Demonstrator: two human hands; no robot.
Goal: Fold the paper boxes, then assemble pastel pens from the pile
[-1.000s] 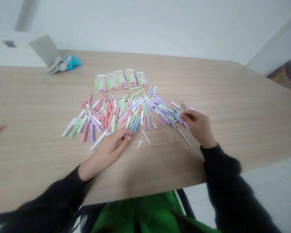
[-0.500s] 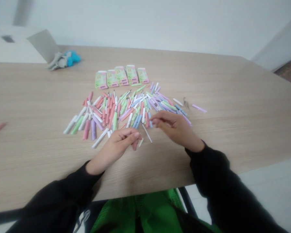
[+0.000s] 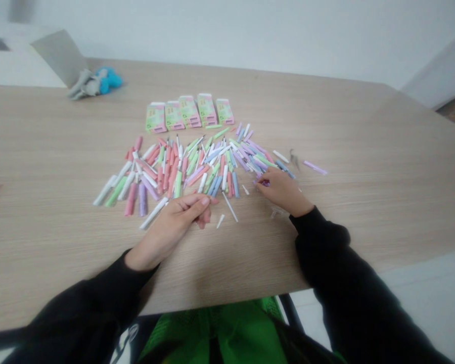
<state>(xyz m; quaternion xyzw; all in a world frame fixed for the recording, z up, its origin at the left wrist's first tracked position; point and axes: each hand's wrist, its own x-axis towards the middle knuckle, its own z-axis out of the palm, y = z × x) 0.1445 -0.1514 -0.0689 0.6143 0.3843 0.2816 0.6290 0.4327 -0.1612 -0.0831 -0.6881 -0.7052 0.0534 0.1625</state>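
Your left hand (image 3: 185,212) sits just below centre frame, at the near edge of the pen parts (image 3: 173,174), which lie loose across the middle of the worktop (image 3: 367,167). Its thumb lies along a half-curled index finger; whether anything is pinched there, I cannot tell. Your right hand (image 3: 282,191), right of centre, is bent palm-down, thumb and index close together beside small purple pieces (image 3: 258,177); whether they grasp one is unclear.

Placement, as judged: the heap appears spread shallow so that single parts can be picked out, and your hands flank its near side, probably to keep both ends within reach. Five printed packs (image 3: 190,111) stand in a row, upper centre, likely set behind to leave the near strip free for handling.

Materials: the parts look like smooth plastic, slim tubes in pink, white, green, lilac and blue. A thin white rod (image 3: 230,207) and a short white tip (image 3: 220,221) lie apart, lower centre. Packs: flat, rectangular, seemingly card, green and pink. Upper left: a soft, crumpled grey-and-blue bundle (image 3: 108,80). Worktop: pale, with fine wood-like grain.
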